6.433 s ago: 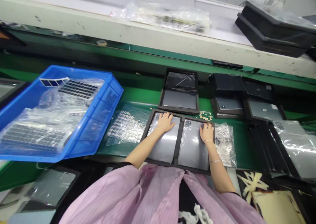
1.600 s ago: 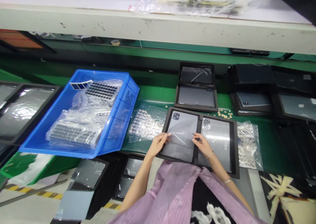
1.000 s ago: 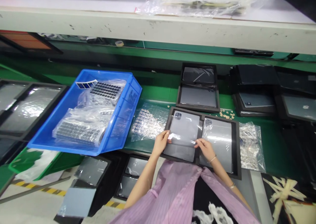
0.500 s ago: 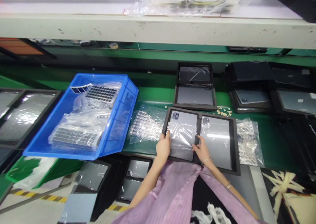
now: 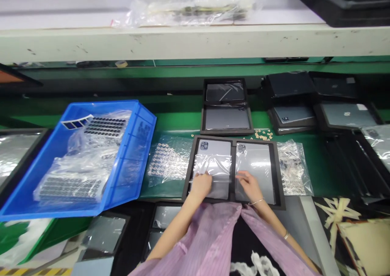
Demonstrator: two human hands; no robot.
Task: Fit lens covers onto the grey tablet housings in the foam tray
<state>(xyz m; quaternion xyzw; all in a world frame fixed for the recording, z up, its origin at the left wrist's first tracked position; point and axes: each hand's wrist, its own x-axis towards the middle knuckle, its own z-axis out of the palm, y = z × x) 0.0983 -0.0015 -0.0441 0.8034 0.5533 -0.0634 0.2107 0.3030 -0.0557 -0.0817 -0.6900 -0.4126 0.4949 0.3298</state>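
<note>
A black two-part tray [image 5: 233,170] lies in front of me with a film-wrapped tablet in each half. My left hand [image 5: 202,185] rests on the lower part of the left tablet [image 5: 217,152], its fingers curled; whether it pinches the film is too small to tell. Over the left edge of the right tablet [image 5: 257,158] is my right hand [image 5: 247,183], fingers partly spread and holding nothing visible. A bag of small ring-like parts [image 5: 167,162] lies left of the tray, and another bag [image 5: 293,168] lies at its right.
At the left stands a blue bin [image 5: 138,146] with bagged parts. Behind the tray is another tablet tray [image 5: 198,117]. Stacked tablets [image 5: 294,115] and black trays [image 5: 350,162] are at the right. A white shelf [image 5: 183,44] crosses above. Small loose parts [image 5: 263,134] lie behind the tray.
My left hand has moved from the left tablet's left edge onto its lower face. My right hand has shifted off the tray's middle toward the right tablet. The view has shifted.
</note>
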